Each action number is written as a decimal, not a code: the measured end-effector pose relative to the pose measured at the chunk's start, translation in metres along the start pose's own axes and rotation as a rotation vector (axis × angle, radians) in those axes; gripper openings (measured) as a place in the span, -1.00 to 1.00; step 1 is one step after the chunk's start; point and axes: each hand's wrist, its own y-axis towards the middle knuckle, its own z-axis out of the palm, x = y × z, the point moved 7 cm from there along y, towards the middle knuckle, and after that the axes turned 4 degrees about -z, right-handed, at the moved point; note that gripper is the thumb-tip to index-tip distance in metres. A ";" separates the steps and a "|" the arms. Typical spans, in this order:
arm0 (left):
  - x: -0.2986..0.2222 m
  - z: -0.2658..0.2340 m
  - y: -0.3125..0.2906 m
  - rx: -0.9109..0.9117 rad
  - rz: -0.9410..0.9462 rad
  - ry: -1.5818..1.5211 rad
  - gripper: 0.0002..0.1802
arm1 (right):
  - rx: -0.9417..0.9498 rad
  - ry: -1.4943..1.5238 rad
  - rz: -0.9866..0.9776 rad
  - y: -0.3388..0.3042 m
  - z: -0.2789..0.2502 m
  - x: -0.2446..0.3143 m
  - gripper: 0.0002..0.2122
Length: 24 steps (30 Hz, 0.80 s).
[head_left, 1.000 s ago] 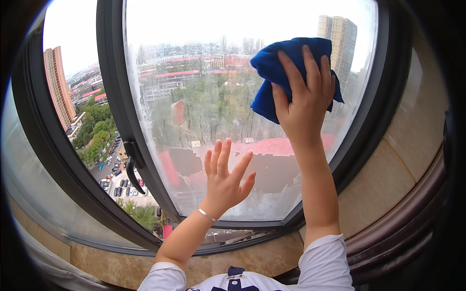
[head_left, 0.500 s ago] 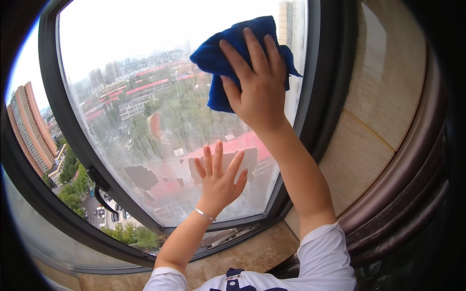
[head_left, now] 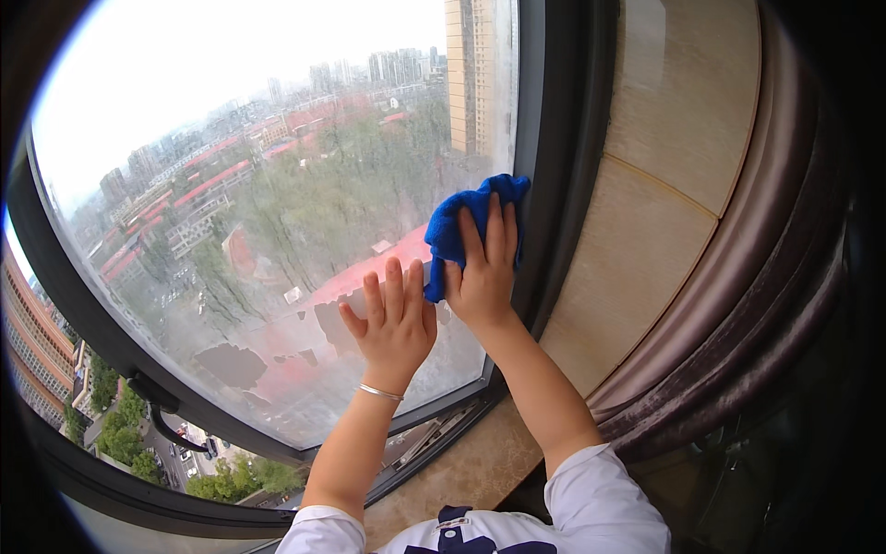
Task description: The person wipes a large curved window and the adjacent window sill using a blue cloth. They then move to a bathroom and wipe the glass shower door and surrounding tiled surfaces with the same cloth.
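Note:
My right hand (head_left: 484, 277) presses a blue cloth (head_left: 452, 226) against the lower right part of the window pane (head_left: 341, 203), close to the dark frame. The cloth is bunched under the fingers, and one corner hangs down beside the thumb. Just left of it, my left hand (head_left: 395, 328) is open, its fingers pointing up at the glass; whether the palm touches the pane I cannot tell. A silver bangle (head_left: 381, 392) circles the left wrist. Grey patches with ragged edges (head_left: 231, 366) and a hazy film show on the lower pane.
The sash's dark frame (head_left: 543, 138) borders the pane, with a black handle (head_left: 171, 429) at lower left. An opening beside the sash shows trees and cars far below. A stone sill (head_left: 452, 471) runs underneath. Beige wall tiles (head_left: 646, 240) and a brown curtain (head_left: 701, 332) stand at right.
My right hand has brought the cloth down from the upper pane to the lower right, beside the frame. The left hand stays open near the lower glass. The view has shifted right.

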 end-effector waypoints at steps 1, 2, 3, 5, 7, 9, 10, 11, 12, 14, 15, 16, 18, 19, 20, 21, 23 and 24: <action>0.000 0.001 -0.002 0.002 -0.003 0.001 -0.42 | 0.044 -0.007 0.015 -0.026 0.005 -0.004 -0.52; 0.000 0.001 -0.003 -0.005 0.003 -0.004 -0.42 | 0.067 -0.003 0.030 -0.050 0.012 -0.006 -0.53; 0.000 0.000 -0.002 -0.013 0.009 -0.005 -0.43 | 0.077 0.000 0.045 -0.079 0.019 -0.007 -0.54; -0.003 0.000 0.001 -0.020 0.013 -0.023 -0.43 | 0.080 -0.012 0.049 -0.137 0.029 -0.013 -0.56; 0.000 -0.001 0.000 -0.008 0.010 -0.019 -0.44 | 0.130 0.020 0.041 -0.197 0.043 -0.013 -0.57; 0.003 0.000 -0.003 -0.003 0.005 -0.006 -0.44 | 0.233 0.063 0.018 -0.238 0.047 -0.014 -0.57; 0.004 0.000 -0.009 0.011 0.012 -0.007 -0.44 | 0.286 0.081 0.015 -0.252 0.045 -0.012 -0.57; 0.002 0.002 -0.011 0.018 0.013 -0.010 -0.44 | 0.312 0.083 -0.010 -0.260 0.045 -0.019 -0.56; 0.004 0.003 -0.016 0.034 0.018 -0.003 -0.44 | 0.320 0.104 -0.009 -0.247 0.043 -0.017 -0.54; 0.009 0.004 -0.024 0.060 0.014 0.009 -0.44 | 0.287 0.156 -0.008 -0.189 0.037 -0.008 -0.49; 0.011 0.003 -0.027 0.074 0.007 0.013 -0.45 | 0.247 0.180 -0.007 -0.145 0.030 -0.002 -0.46; 0.011 0.004 -0.031 0.091 -0.001 0.013 -0.45 | 0.205 0.178 -0.022 -0.106 0.023 0.000 -0.45; 0.010 0.003 -0.042 0.128 -0.051 -0.029 -0.43 | 0.138 0.158 -0.066 -0.038 0.009 0.005 -0.43; 0.008 0.003 -0.047 0.135 -0.069 -0.058 -0.42 | 0.132 0.163 -0.072 -0.020 0.003 0.007 -0.43; 0.008 0.002 -0.052 0.136 -0.091 -0.141 -0.41 | 0.124 0.170 -0.078 -0.011 0.000 0.009 -0.43; 0.005 0.004 -0.060 0.133 -0.116 -0.234 -0.40 | 0.120 0.174 -0.088 -0.014 -0.001 0.008 -0.42; 0.000 0.003 -0.073 0.147 -0.149 -0.375 -0.33 | 0.199 0.176 -0.066 -0.053 0.005 0.005 -0.41; -0.002 0.003 -0.078 0.129 -0.175 -0.445 -0.33 | 0.231 0.180 -0.057 -0.078 0.009 0.004 -0.40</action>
